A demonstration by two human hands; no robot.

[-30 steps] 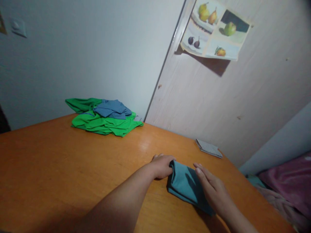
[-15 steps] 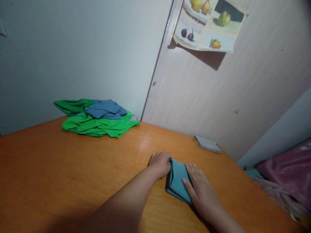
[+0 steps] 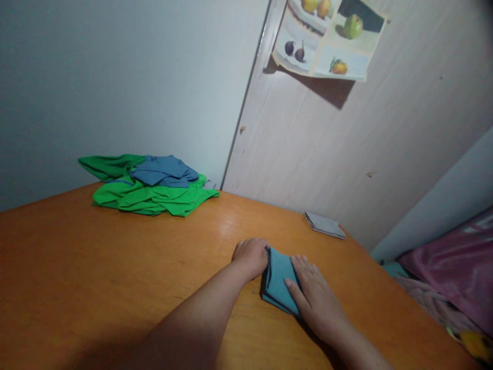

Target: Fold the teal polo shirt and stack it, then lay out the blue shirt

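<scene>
In the head view, a folded teal cloth (image 3: 278, 277) lay on the orange counter (image 3: 96, 267), near its right end and close to the person. The left hand (image 3: 250, 254) was curled into a loose fist against the cloth's left folded edge. Whether its grip actually pinched the fabric could not be told, since the fingertips were tucked out of sight. The right hand (image 3: 314, 297) lay flat on top, its grip spread and its fingers pressing the layers down. The cloth looked light, soft and limp, likely to slump open unless held through all its layers. The thick folded edge by the left hand seemed the surest place to take hold. Well apart, at the far side of the counter, sat a pile of green garments (image 3: 154, 199) with a blue garment (image 3: 164, 170) on top, and a small checked pad (image 3: 324, 225) lay by the wall under a fruit poster (image 3: 327, 38). Compared with a second earlier, the cloth showed narrower and more compact. The right hand had moved from the cloth's right edge further onto its top, while the left had stayed at the fold.
</scene>
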